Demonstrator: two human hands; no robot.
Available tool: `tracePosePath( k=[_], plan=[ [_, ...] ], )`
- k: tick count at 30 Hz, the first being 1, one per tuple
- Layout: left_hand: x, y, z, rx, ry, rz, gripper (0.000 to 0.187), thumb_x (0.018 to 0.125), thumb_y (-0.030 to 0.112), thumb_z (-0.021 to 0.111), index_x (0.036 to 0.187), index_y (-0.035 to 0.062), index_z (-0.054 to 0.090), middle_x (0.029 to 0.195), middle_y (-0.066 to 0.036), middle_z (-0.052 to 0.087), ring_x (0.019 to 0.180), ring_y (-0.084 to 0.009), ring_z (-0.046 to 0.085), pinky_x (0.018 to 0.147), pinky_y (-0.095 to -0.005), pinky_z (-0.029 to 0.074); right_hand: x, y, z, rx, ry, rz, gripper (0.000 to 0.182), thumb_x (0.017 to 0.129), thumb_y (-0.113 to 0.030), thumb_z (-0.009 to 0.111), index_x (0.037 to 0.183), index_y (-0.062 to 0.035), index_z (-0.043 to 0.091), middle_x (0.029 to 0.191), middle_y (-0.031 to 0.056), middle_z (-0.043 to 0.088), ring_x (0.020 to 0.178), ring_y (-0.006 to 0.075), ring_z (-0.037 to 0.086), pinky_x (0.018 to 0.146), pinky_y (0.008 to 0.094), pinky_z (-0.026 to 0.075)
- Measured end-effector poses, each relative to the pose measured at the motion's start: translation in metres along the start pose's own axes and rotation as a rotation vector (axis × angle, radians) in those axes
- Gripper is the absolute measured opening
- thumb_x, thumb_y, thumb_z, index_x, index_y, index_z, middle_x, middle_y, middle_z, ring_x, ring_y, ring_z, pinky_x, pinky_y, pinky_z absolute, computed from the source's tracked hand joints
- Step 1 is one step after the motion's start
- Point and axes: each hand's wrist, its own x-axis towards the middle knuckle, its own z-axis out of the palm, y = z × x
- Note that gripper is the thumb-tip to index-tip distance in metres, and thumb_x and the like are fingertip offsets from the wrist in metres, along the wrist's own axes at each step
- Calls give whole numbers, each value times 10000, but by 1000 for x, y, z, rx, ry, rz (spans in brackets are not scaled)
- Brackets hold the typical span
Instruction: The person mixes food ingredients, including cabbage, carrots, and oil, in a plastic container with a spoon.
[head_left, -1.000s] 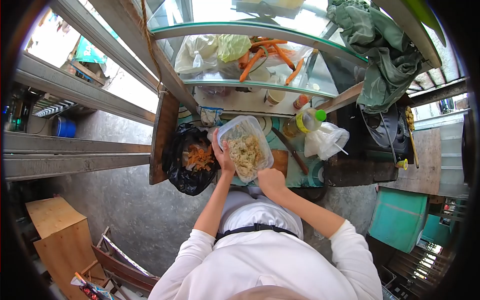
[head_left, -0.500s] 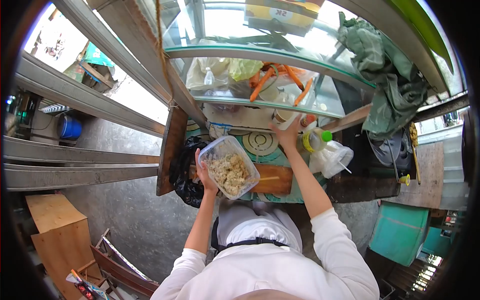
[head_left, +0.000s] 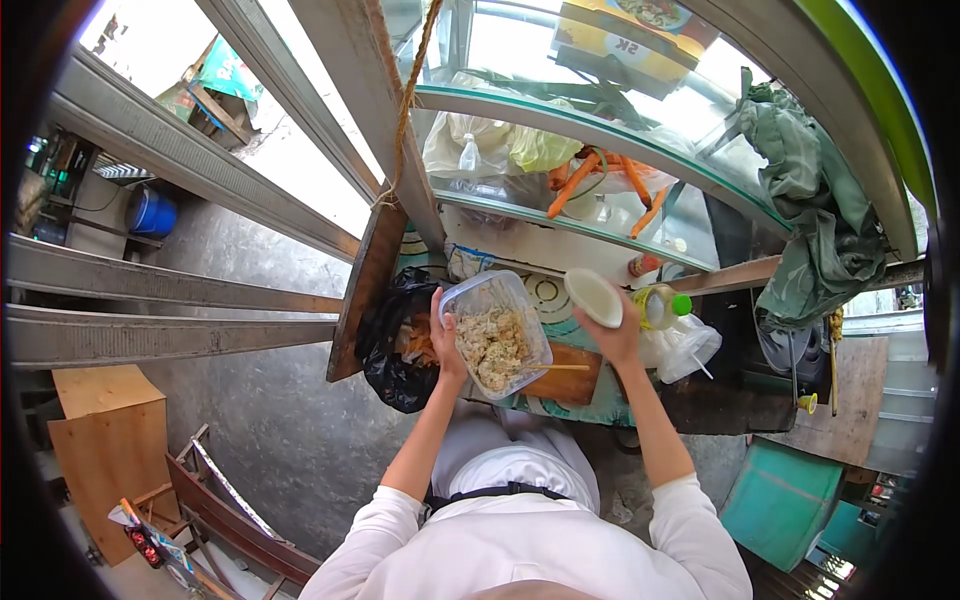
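Observation:
My left hand (head_left: 448, 338) grips the left side of a clear plastic food container (head_left: 503, 288), its thumb over the rim. Inside lies a pale, crumbly mixture (head_left: 492, 350) with small specks. A thin wooden stick (head_left: 562, 367) extends past the container's lower right edge. My right hand (head_left: 622, 338) is closed around a small white bowl (head_left: 592, 297), tilted so that its pale inside faces up and left. The bowl is to the right of the container and apart from it. Just right of that hand stands a bottle with a green cap (head_left: 660, 306).
A wooden board (head_left: 575, 388) lies on the green counter. Left of the container sits a black plastic bag (head_left: 372, 340) with orange scraps. A white plastic bag (head_left: 692, 350) is at right. Carrots (head_left: 575, 185) rest behind the glass shelf edge (head_left: 590, 232). Wooden posts (head_left: 180, 285) rise at left.
My right hand has come back from the shelf edge toward me, bringing the white bowl. The container remains in my left hand. The whole view has shifted and turned slightly.

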Motion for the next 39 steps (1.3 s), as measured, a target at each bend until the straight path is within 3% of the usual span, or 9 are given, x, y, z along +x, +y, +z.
tracePosePath(
  k=[2,6,9,17,22,35,39],
  plan=[
    [-4,10,21,7,-13,18,654,941,432,476,1427,58,251,1297,-117,437,1173,-220,455,997,-349,365,-17,-34,-7,-69,-132,-88,456,663,-99,767,1077,0,603,1008,142,656,923,250,643,813,330,491],
    [-3,1,33,22,18,65,625,945,425,467,1419,56,292,1359,-112,378,1218,-221,399,1030,-347,305,-49,-65,-4,-268,-309,-81,502,616,-107,760,1088,-28,605,1053,158,637,971,315,613,847,370,488],
    [-1,-9,32,66,38,78,594,944,427,460,1410,77,343,1391,-102,338,1254,-222,346,1054,-346,246,-63,-63,1,-340,-397,35,523,593,-125,760,1089,-57,606,1064,135,635,973,317,599,835,381,490],
    [-2,-8,36,100,27,79,587,946,422,458,1407,77,349,1365,-97,358,1221,-211,367,1035,-336,258,-71,-63,7,-517,-385,-67,466,627,-240,784,1024,-89,591,915,97,641,873,287,613,739,377,493],
    [-5,6,45,56,-12,54,617,955,410,446,1422,43,280,1405,-103,337,1257,-218,366,1058,-344,268,-72,-60,12,-521,-385,-97,481,619,-297,799,998,-88,591,887,97,634,843,286,610,723,375,489],
    [-4,-1,46,40,13,36,601,961,409,427,1420,47,283,1394,-109,349,1240,-221,388,1042,-345,295,-68,-65,13,-575,-422,-92,453,612,-239,793,988,-98,584,856,86,622,823,273,610,697,372,494],
    [0,-18,35,18,31,37,571,947,369,471,1405,52,343,1427,-79,335,1279,-198,332,1056,-326,237,-69,-65,13,-584,-421,-107,424,617,-193,772,985,-102,584,861,81,623,820,271,610,694,367,498]
  ],
)
